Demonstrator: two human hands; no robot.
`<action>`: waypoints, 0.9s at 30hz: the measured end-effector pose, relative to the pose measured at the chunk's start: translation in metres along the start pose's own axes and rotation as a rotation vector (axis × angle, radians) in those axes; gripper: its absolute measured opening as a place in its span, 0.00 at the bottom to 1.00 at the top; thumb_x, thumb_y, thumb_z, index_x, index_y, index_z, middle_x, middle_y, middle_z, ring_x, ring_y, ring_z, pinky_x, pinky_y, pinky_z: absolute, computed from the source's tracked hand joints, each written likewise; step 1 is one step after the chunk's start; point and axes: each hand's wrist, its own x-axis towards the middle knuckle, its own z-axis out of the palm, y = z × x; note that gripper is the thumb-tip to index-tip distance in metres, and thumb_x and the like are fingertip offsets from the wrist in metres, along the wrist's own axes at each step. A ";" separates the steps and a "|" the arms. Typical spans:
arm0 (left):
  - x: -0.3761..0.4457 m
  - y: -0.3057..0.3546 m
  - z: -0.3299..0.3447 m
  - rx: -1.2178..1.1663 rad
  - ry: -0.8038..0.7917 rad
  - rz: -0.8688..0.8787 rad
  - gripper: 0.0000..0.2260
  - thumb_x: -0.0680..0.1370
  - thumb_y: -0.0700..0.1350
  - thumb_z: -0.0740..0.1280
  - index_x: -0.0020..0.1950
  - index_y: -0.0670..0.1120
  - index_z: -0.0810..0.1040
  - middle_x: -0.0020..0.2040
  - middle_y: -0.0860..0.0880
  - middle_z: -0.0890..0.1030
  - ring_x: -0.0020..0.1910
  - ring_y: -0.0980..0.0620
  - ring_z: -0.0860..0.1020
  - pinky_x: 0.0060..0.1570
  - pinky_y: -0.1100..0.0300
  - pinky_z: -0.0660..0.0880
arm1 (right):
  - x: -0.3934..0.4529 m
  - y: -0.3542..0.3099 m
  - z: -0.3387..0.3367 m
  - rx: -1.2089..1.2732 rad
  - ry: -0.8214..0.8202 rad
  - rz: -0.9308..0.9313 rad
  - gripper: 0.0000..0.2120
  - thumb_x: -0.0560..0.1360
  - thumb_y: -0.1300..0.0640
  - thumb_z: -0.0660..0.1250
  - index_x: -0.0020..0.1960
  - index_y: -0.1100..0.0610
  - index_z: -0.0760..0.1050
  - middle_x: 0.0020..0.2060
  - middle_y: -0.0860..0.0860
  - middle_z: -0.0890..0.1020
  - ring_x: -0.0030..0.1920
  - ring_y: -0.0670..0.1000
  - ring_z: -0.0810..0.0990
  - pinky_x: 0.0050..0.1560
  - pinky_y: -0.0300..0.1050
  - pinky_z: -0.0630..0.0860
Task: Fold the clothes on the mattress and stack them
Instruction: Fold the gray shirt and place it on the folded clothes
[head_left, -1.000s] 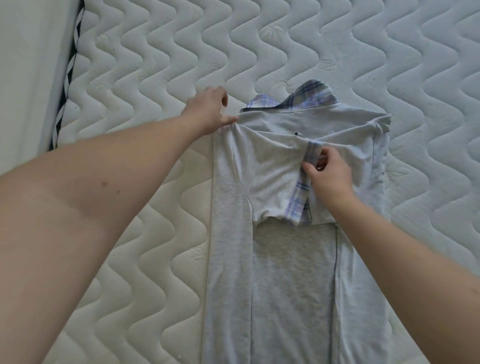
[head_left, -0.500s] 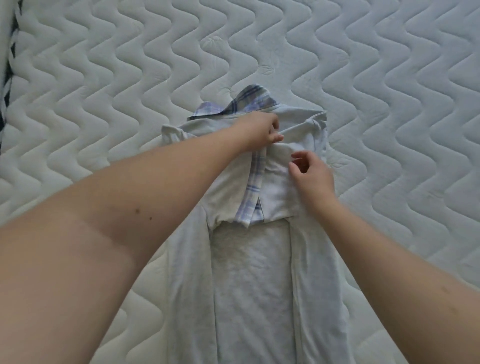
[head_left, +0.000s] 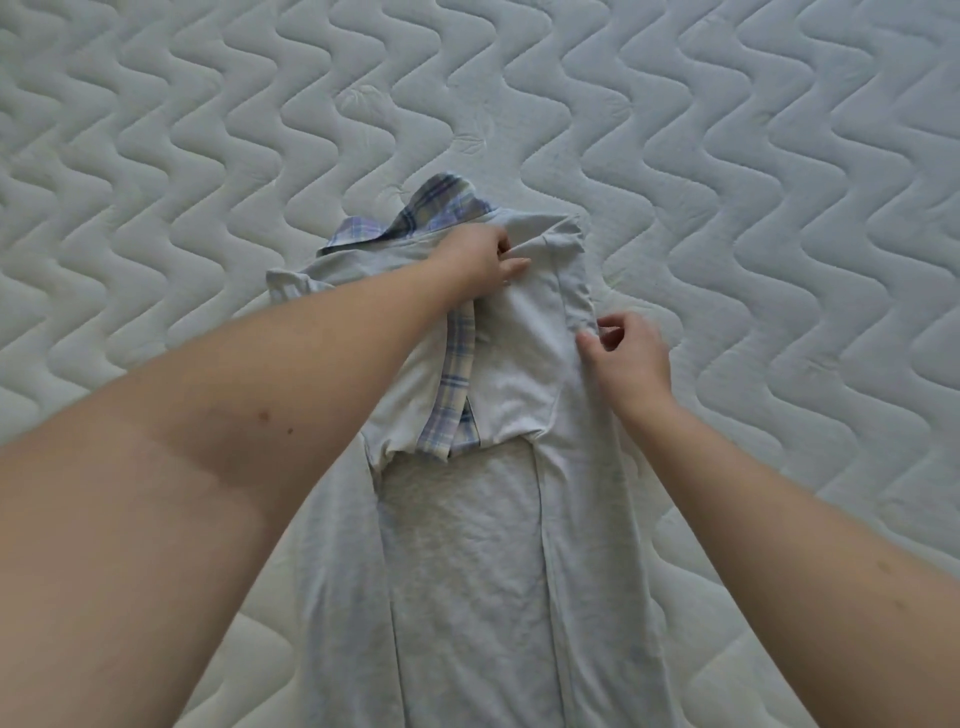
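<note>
A light grey garment (head_left: 467, 561) with a blue plaid collar (head_left: 415, 218) and plaid cuffs (head_left: 452, 395) lies lengthwise on the quilted mattress (head_left: 779, 208). Both sides and both sleeves are folded in over its middle. My left hand (head_left: 480, 257) reaches across near the collar and pinches the grey cloth of the right sleeve fold. My right hand (head_left: 626, 356) is at the garment's right edge, thumb and fingers closing on the edge of that fold. My left forearm hides part of the left shoulder.
The white mattress with wavy quilting spreads on all sides of the garment. No other clothes or stacks show in this view.
My left hand went from the left shoulder across to the right side near the collar. My right hand let go of the plaid cuff and moved out to the right edge.
</note>
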 end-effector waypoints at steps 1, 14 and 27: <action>0.002 0.008 0.000 -0.052 0.006 0.002 0.19 0.79 0.59 0.63 0.54 0.44 0.78 0.50 0.45 0.81 0.47 0.47 0.76 0.44 0.57 0.69 | 0.001 0.001 0.000 0.000 0.002 0.009 0.12 0.75 0.48 0.69 0.54 0.53 0.75 0.53 0.53 0.79 0.52 0.53 0.78 0.55 0.48 0.74; -0.002 0.038 0.011 -0.093 0.277 -0.043 0.15 0.80 0.54 0.63 0.61 0.46 0.74 0.59 0.45 0.77 0.59 0.44 0.74 0.60 0.49 0.71 | -0.036 0.032 -0.005 -0.121 0.021 -0.024 0.11 0.73 0.44 0.70 0.47 0.49 0.73 0.42 0.46 0.78 0.48 0.51 0.77 0.52 0.52 0.76; -0.298 -0.050 0.148 -0.008 0.269 -0.140 0.26 0.80 0.55 0.56 0.78 0.49 0.61 0.79 0.46 0.60 0.77 0.48 0.59 0.71 0.50 0.57 | -0.174 0.113 -0.016 -0.258 -0.135 0.095 0.14 0.73 0.45 0.72 0.47 0.54 0.74 0.44 0.51 0.80 0.46 0.55 0.78 0.42 0.49 0.72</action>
